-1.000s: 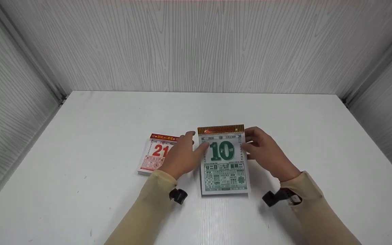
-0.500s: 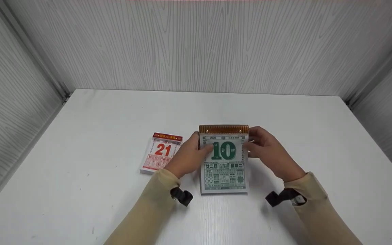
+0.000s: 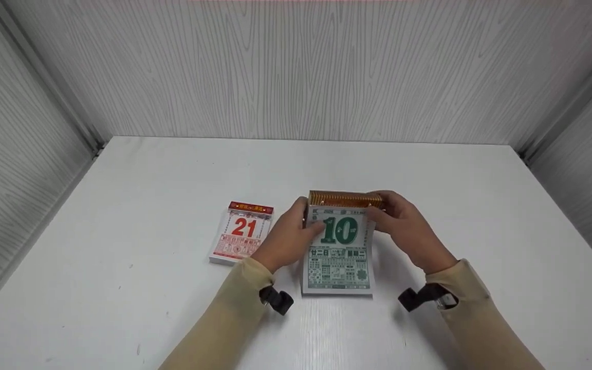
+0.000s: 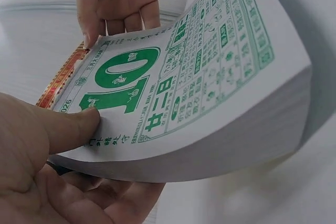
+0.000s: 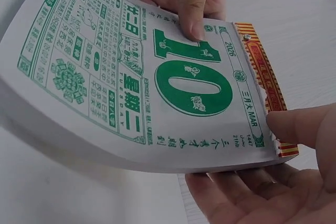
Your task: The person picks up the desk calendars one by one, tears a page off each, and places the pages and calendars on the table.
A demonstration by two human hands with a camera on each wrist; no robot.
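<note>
- As the left hand [image 3: 285, 238] and right hand [image 3: 410, 234] pinch the green-numbered calendar [image 3: 339, 256] over the bench [image 3: 121, 308], I judge its sag could cause slipping.
- Uneven pressure might tear its top sheet [image 5: 146, 72].

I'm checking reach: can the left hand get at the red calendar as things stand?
Probably, once free: the left hand grips the green calendar, but the red calendar lies close by, uncovered.

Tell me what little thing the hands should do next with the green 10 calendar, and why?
Maybe the right hand should gently lift the top page by its corner: its thumb is there, beside the red-and-gold strip, while the left hand holds the calendar's other side.
</note>
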